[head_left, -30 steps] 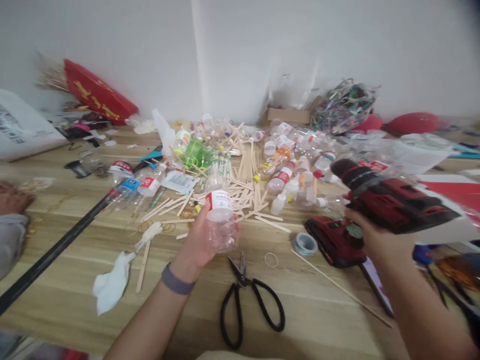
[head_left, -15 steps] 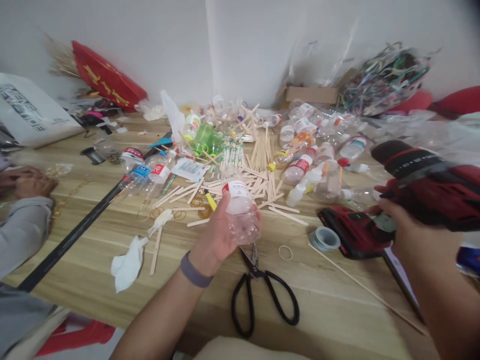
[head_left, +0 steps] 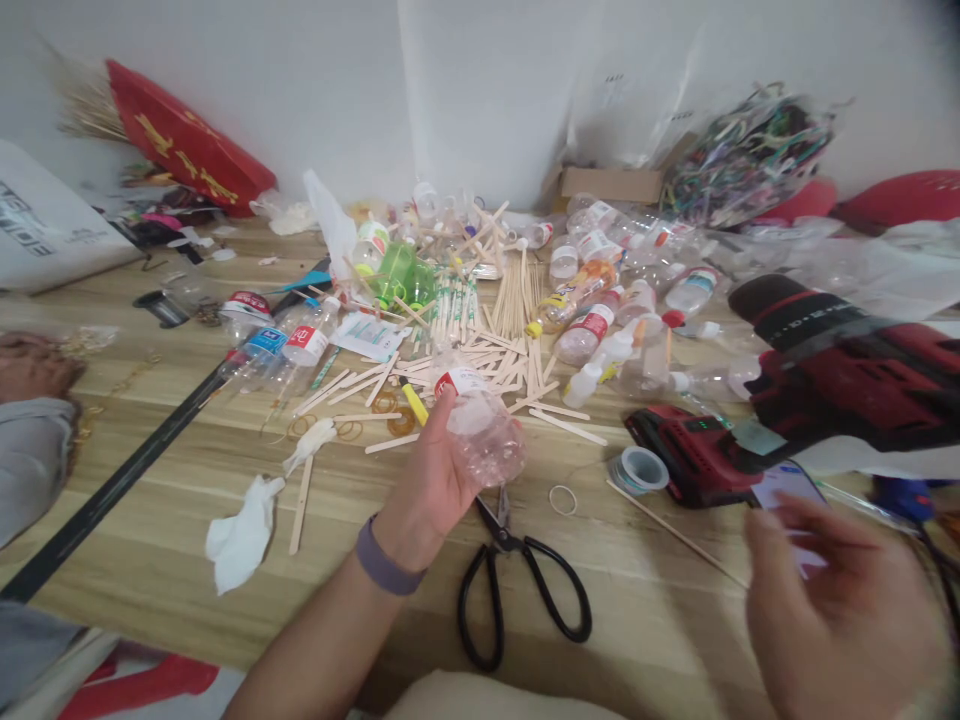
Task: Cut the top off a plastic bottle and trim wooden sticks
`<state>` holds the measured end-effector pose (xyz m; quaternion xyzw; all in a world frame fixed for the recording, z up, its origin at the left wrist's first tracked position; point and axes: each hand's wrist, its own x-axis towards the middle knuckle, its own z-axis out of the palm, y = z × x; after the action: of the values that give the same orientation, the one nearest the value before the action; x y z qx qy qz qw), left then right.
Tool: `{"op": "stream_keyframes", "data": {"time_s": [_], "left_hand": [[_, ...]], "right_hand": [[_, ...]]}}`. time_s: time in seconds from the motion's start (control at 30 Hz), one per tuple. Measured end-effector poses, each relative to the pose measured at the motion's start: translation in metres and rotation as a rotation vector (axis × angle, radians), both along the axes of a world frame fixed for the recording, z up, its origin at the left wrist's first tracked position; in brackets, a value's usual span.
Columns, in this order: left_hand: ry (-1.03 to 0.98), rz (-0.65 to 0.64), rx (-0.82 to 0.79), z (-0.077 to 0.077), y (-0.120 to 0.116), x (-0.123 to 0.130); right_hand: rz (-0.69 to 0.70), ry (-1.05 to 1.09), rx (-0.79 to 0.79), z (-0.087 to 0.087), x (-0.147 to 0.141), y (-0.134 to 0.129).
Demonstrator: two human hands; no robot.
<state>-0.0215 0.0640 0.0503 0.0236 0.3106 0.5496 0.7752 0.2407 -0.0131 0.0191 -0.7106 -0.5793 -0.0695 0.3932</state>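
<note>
My left hand [head_left: 431, 475] is closed round a clear plastic bottle [head_left: 491, 450] with a red and white label, held tilted above the table. Below the bottle lie black-handled scissors [head_left: 508, 542], blades partly under it from this view. My right hand [head_left: 844, 600], smeared by motion, is at the lower right with thumb and fingers apart and nothing visible in it. Just beyond it a red and black cordless drill [head_left: 847, 370] stands on its battery. A phone [head_left: 787, 495] with a lit screen lies partly behind my right hand.
Wooden craft sticks [head_left: 495, 375] are scattered mid-table, with several plastic bottles [head_left: 592, 330] to their right. A small spool [head_left: 638, 470], a rubber band [head_left: 562, 500] and a thin stick [head_left: 675, 530] lie near the drill. A co-worker's hand [head_left: 37, 370] rests at the left.
My right hand has let go of the drill and moved down towards me, leaving the drill standing. My left hand still holds the bottle, now tilted a little more. The view has shifted slightly.
</note>
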Motion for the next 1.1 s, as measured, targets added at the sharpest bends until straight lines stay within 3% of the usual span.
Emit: {"op": "stream_keyframes", "data": {"time_s": [0.03, 0.13, 0.17, 0.3, 0.47, 0.77, 0.93, 1.1], "left_hand": [[0.008, 0.01, 0.003, 0.002, 0.0, 0.0], [0.034, 0.048, 0.024, 0.006, -0.001, 0.001], [0.044, 0.06, 0.03, 0.007, -0.001, 0.001], [0.093, 0.117, 0.053, 0.007, -0.003, 0.0], [0.13, 0.214, 0.05, 0.005, -0.004, -0.005], [0.112, 0.252, 0.026, 0.006, -0.002, -0.014], [0.146, 0.29, 0.001, 0.007, -0.002, -0.015], [0.175, 0.31, 0.0, 0.002, -0.005, -0.01]], "right_hand": [[0.143, -0.04, -0.082, -0.004, -0.01, -0.007], [0.789, -0.125, -0.351, -0.015, -0.048, -0.017], [0.887, -0.167, -0.436, -0.018, -0.061, -0.017], [0.839, -0.285, -0.594, -0.024, -0.102, -0.013], [0.765, -0.336, -0.662, -0.022, -0.118, -0.011], [0.755, -0.342, -0.63, -0.03, -0.091, -0.019], [0.821, 0.041, -0.572, -0.008, -0.065, -0.017], [0.755, -0.161, -0.276, 0.012, -0.05, -0.01]]}}
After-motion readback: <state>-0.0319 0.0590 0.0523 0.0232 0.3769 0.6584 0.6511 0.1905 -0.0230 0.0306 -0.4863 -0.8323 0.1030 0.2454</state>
